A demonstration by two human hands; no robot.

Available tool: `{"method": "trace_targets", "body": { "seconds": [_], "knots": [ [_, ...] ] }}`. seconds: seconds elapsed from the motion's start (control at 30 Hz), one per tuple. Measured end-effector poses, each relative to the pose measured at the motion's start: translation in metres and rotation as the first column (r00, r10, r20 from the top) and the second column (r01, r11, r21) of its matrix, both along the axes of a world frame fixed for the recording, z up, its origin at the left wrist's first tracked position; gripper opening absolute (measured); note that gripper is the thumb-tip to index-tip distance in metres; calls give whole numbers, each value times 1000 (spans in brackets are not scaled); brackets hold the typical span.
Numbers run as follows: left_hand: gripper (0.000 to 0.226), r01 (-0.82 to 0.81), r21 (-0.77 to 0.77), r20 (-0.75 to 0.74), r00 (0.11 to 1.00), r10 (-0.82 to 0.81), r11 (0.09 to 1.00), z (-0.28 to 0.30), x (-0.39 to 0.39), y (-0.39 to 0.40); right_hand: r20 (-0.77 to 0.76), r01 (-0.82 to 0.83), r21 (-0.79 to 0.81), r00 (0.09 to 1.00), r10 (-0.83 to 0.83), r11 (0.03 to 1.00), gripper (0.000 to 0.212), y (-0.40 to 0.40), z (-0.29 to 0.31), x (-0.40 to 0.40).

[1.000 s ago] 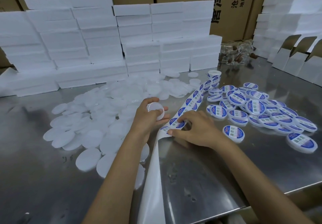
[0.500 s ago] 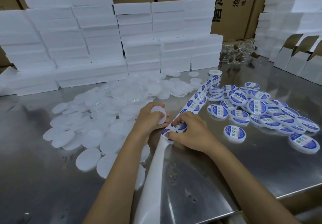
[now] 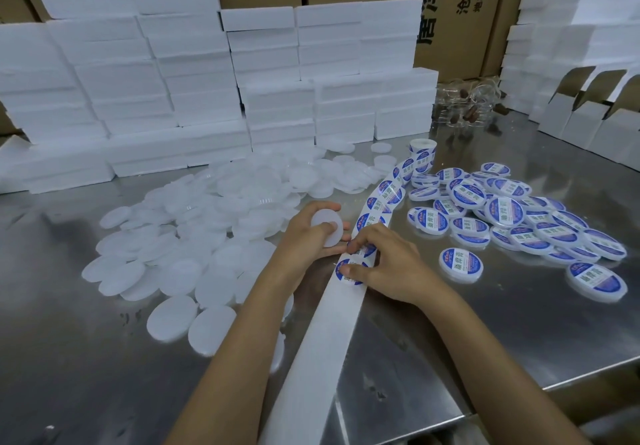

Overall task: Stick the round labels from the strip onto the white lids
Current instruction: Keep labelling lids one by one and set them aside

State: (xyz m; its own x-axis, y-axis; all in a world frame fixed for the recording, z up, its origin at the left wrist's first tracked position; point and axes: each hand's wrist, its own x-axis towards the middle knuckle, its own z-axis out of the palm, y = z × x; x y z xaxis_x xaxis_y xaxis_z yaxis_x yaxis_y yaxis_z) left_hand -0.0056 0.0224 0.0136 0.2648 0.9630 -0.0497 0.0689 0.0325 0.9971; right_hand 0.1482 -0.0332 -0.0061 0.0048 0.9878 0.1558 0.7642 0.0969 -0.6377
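We see two hands meeting at the label strip [image 3: 349, 292], which runs across the steel table [image 3: 485, 334] from one small roll [image 3: 421, 154] at its far end toward the near edge. The left hand [image 3: 304, 237] curls its fingers round one blank white lid [image 3: 327, 228], just left of the strip. The right hand [image 3: 388, 264] pinches one round label [image 3: 349, 270] on the strip, thumb and forefinger at its rim. Left of the strip lies a heap of blank lids [image 3: 207, 223], too many and too overlapped for us to count. Right of the strip lie labelled lids [image 3: 512, 223], some two dozen; one [image 3: 461, 264] sits apart, nearest the right hand.
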Motion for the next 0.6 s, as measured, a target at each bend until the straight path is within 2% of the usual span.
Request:
{"method": "trace_targets", "body": {
  "seconds": [0.27, 0.6],
  "knots": [
    [34, 58, 118, -85, 995, -48, 991, -4, 6, -2, -32, 30, 39, 999, -28, 999, 21, 1, -2, 1],
    [34, 111, 133, -124, 988, -94, 985, -5, 8, -5, -39, 35, 38, 999, -34, 999, 19, 2, -3, 1]
  ]
}}
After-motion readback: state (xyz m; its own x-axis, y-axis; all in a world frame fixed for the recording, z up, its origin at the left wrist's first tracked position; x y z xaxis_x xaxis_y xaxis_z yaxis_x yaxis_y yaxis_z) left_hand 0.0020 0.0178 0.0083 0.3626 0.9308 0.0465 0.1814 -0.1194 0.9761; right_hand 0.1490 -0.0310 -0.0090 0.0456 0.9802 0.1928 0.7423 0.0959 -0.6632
